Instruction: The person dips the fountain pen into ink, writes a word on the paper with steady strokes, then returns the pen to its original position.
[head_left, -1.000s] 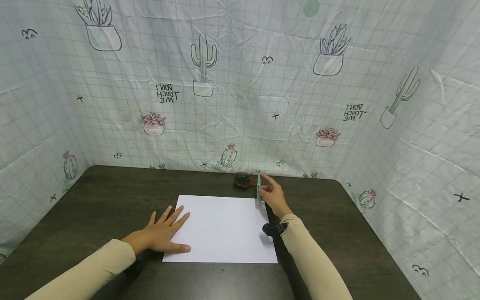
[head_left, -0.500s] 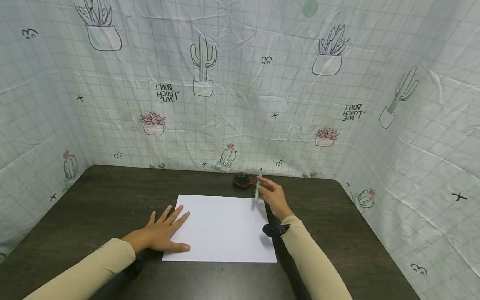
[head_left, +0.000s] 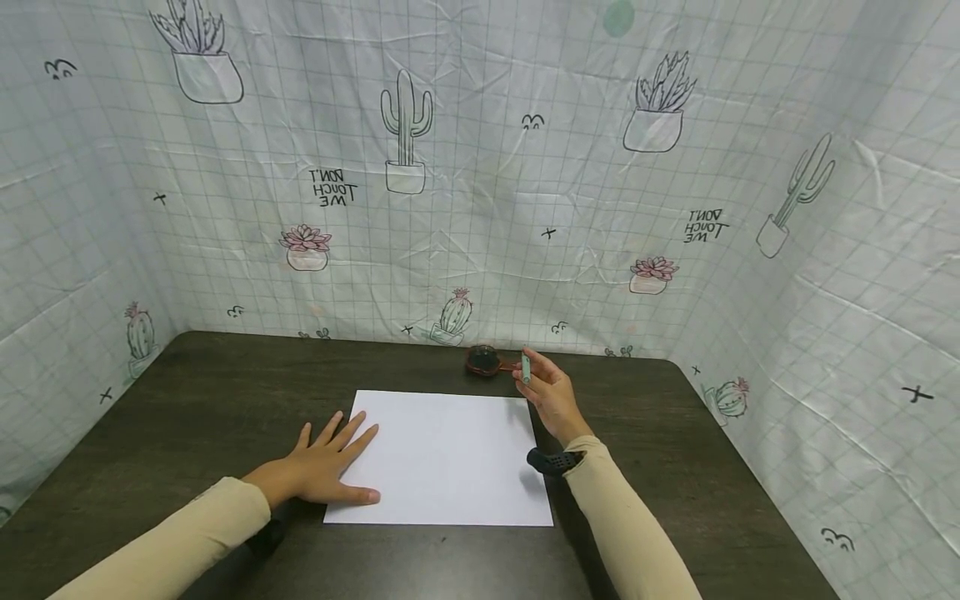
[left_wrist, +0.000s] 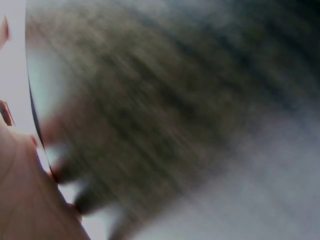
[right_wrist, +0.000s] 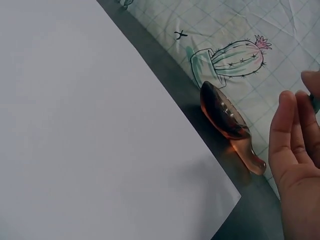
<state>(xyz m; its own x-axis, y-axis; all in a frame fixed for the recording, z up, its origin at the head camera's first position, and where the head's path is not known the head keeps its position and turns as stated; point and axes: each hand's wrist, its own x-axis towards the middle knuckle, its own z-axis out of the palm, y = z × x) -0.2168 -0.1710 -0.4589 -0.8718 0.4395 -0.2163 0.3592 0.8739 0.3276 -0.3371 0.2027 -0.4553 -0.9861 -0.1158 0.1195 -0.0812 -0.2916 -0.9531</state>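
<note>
pretty much a curtained-off little nook, home or studio can't really tell, dark brown wood-grain table, wrinkly white grid-print fabric sheet with doodled potted cacti round three sides

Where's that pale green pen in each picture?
Head: the pen is right of centre, in the right hand.
Left wrist: not visible.
Right wrist: probably the dark greenish sliver at the right edge.
Landmark: the amber-handled brush, left of that hand in head and right wrist views.
</note>
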